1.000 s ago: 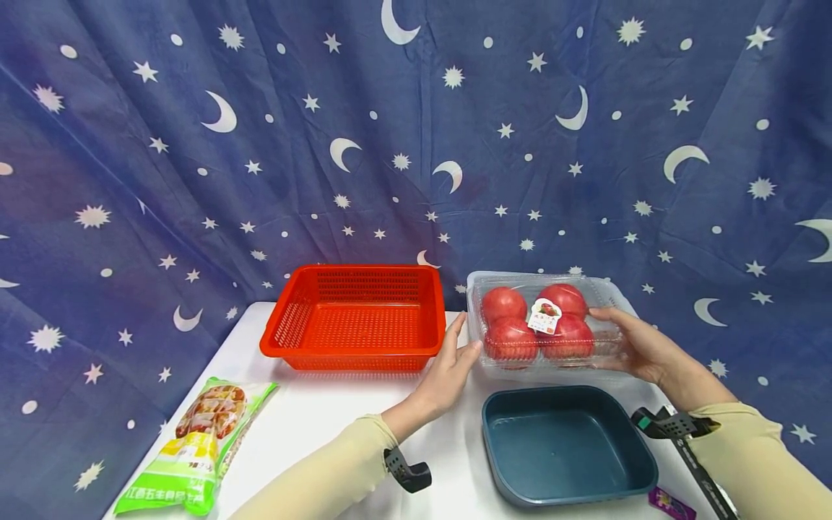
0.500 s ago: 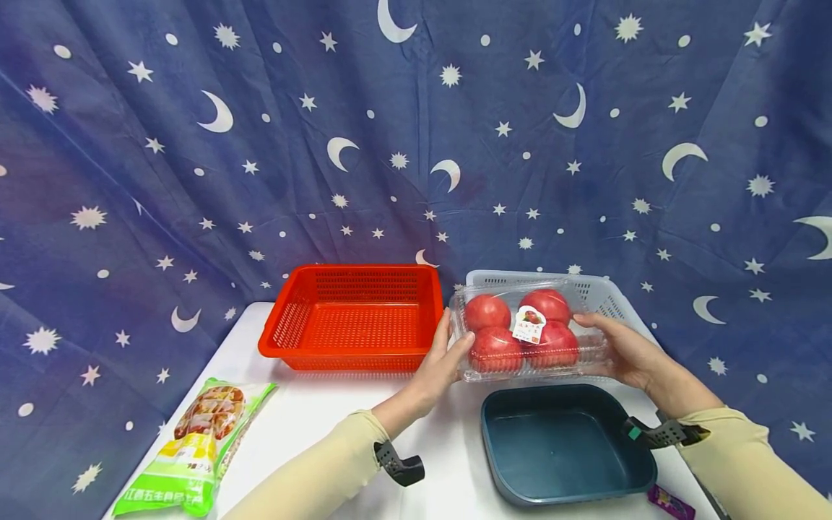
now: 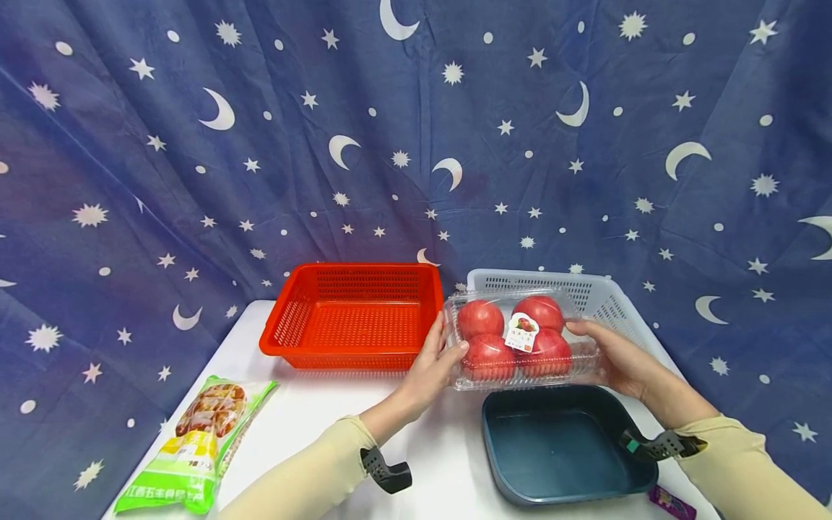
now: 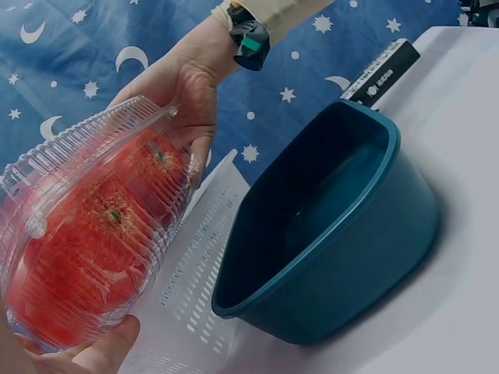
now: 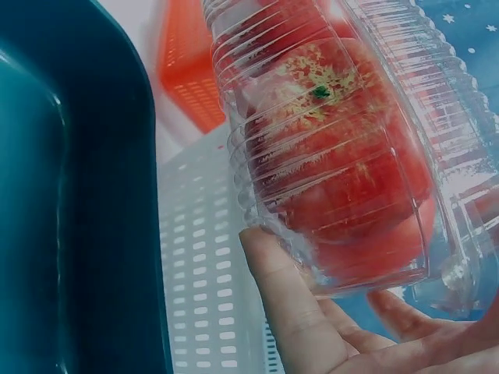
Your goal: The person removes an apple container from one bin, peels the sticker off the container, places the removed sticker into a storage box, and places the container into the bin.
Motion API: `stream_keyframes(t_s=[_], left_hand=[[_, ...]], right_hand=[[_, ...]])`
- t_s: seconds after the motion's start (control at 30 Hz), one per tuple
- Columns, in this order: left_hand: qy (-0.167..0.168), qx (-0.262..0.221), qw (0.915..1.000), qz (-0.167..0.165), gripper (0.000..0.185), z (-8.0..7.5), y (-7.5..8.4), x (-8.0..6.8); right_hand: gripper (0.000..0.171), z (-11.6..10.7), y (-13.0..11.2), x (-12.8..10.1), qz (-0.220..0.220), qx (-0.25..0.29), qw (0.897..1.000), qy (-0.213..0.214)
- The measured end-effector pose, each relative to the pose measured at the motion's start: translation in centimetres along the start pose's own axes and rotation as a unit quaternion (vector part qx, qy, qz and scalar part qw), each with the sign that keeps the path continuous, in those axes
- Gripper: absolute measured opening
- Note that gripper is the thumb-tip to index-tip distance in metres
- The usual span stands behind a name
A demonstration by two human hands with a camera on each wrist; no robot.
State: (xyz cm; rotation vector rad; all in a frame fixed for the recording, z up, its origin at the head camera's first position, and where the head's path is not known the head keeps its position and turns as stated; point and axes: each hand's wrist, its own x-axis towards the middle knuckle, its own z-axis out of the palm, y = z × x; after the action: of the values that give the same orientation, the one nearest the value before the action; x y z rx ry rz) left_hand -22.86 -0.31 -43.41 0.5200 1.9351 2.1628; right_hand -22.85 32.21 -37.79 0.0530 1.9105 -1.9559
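Note:
Both hands hold a clear plastic clamshell box (image 3: 497, 365) of several round red fruits (image 3: 479, 318), with a white label (image 3: 521, 332) on the lid. My left hand (image 3: 427, 370) grips its left end, and my right hand (image 3: 627, 361) grips the right end. The box is raised above the front left of a white perforated basket (image 3: 607, 296) and just behind the dark teal basin (image 3: 559, 451). In the left wrist view the right hand (image 4: 175, 86) shows at the far end; in the right wrist view its fingers curl under the box's end.
A red perforated basket (image 3: 364, 328) stands left of the box. At the table's left lies a green and yellow food bag (image 3: 198, 448). A small purple packet (image 3: 672, 503) lies beside the basin, and a black-and-white boxlike thing (image 4: 382, 72) shows beyond it.
The box of fruits has come up out of the white basket and moved left and towards me, carried by both hands. The baskets, basin and bag stay put.

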Motion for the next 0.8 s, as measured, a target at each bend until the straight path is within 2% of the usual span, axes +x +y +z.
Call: stream_keyframes(t_s=[0.17,0.43,0.8], left_hand=[[-0.007,0.001,1.0000,0.003,0.083,-0.4,0.2,-0.5],[-0.004,0.039,0.9992,-0.001,0.085,-1.4,0.8,-1.3],[-0.012,0.042,0.9990,-0.012,0.086,-2.9,1.3,-2.9]], right_hand=[[0.064,0.5,0.2,-0.2,-0.004,0.002,1.000,-0.011],[0.072,1.4,0.3,-0.6,-0.008,-0.034,0.999,-0.020],[0.076,3.0,0.4,-1.2,0.007,-0.059,0.998,-0.014]])
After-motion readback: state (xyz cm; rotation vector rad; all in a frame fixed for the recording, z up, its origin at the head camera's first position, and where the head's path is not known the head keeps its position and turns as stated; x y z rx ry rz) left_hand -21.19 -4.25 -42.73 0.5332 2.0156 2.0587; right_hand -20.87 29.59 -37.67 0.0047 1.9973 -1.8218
